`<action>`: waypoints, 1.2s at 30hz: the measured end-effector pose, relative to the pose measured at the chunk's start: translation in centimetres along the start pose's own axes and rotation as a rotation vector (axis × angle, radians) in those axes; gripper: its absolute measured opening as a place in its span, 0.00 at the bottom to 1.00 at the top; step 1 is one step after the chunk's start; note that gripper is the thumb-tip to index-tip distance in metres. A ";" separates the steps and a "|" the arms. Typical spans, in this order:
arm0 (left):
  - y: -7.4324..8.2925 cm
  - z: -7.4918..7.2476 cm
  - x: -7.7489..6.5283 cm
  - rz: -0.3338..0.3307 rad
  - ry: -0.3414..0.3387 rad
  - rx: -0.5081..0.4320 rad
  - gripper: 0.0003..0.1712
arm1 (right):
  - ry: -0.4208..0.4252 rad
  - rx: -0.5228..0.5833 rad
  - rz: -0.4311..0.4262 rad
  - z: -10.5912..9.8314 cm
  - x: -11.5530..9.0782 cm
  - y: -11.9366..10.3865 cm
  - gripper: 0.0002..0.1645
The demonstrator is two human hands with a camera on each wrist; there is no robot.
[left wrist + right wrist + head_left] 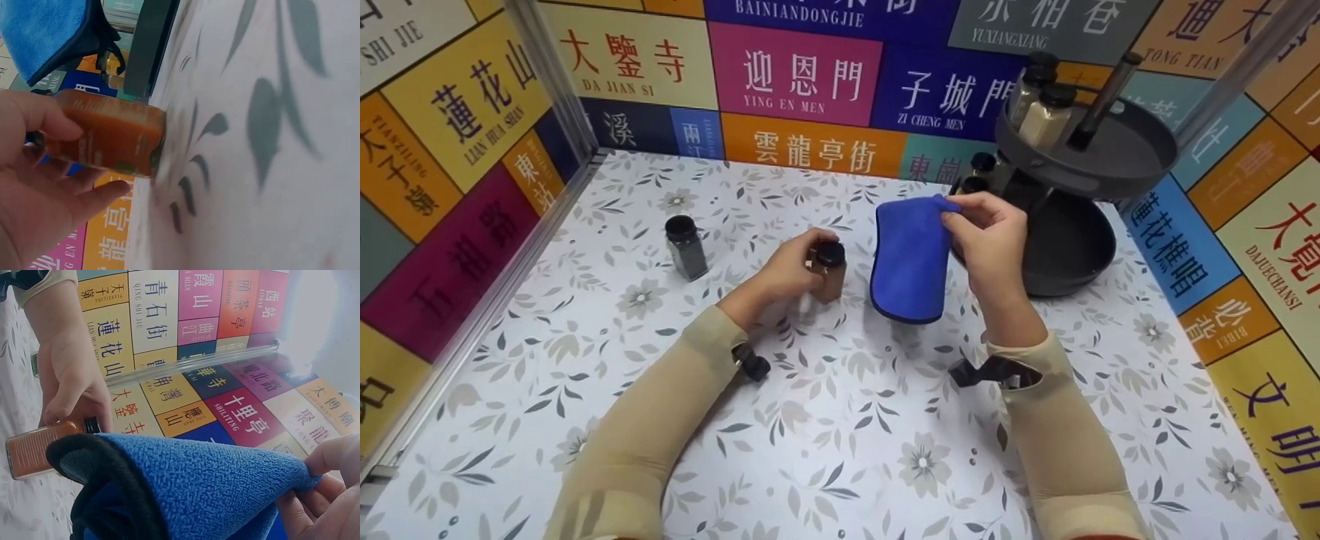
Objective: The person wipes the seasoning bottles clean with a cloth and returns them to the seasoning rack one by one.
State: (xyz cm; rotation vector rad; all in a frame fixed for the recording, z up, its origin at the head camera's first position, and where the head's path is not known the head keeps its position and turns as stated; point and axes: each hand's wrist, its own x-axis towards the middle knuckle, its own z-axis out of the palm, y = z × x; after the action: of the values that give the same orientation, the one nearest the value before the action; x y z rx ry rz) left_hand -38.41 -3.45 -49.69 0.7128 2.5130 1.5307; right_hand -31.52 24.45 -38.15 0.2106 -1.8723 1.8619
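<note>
My left hand (789, 268) grips a small glass spice jar (830, 282) with a black lid and orange-brown powder inside. In the left wrist view the base of this jar (115, 135) meets the tabletop, thumb on one side and fingers on the other. Just to its right, a blue cloth (911, 259) with black edging hangs above the table. My right hand (991, 234) pinches the cloth by its upper right corner. The right wrist view shows the fluffy side of the cloth (208, 486), gathered at the right fingertips (289, 509).
Left of the hands stands another black-lidded jar (687, 251) with dark contents. A dark two-tier round rack (1125, 161) is at the back right, with jars (1044, 120) on its upper tier and more beside the lower one. Printed panels (802, 71) wall in the flower-patterned table (840, 450).
</note>
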 end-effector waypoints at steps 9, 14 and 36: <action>0.3 -0.3 0.0 -0.101 0.002 0.030 0.30 | -0.012 0.018 -0.026 0.1 -0.2 0.0 0.11; 0.8 -0.3 -0.4 -0.094 0.083 0.022 0.25 | -0.017 0.005 -0.026 0.3 -0.3 0.3 0.11; 8.9 1.3 -3.3 0.228 0.208 -0.344 0.24 | -0.202 -0.012 -0.144 3.3 -2.9 1.6 0.11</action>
State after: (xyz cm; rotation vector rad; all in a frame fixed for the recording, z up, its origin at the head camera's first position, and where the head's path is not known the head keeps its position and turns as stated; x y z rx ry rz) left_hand -32.13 -0.55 -43.12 0.8441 2.2672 2.1488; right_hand -30.42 20.66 -40.66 0.5328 -1.9423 1.7877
